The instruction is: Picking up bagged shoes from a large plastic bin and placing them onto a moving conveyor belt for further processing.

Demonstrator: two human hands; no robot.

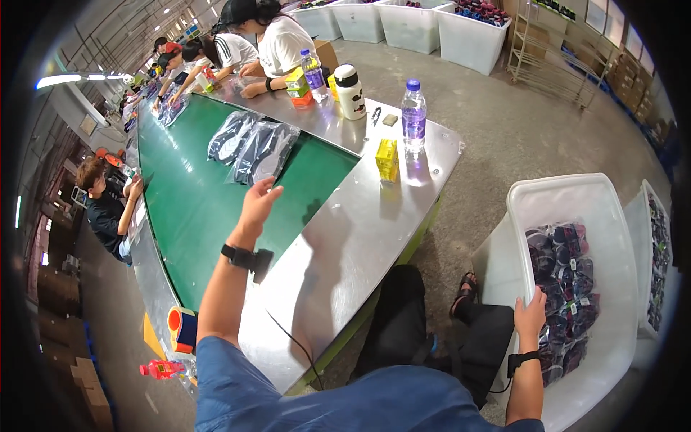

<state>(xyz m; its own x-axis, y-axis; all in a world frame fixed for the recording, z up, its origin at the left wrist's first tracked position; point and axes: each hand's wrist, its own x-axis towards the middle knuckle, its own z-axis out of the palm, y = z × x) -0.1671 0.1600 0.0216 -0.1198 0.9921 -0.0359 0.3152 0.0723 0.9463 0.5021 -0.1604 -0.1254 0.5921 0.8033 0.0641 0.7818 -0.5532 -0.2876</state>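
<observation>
Over green belt, left hand open, right hand on bin rim

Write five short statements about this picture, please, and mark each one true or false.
1. The left hand reaches over the green belt toward a clear bag of shoes. True.
2. The right hand holds a bottle. False: it rests on the packed bags in the white bin beside the person.
3. Both wrists carry a black band. True.
4. The yellow box lies on the green belt. False: it stands on the metal table, next to a clear bottle with a blue cap.
5. The white bin is empty. False: it holds bags of dark shoes.
</observation>
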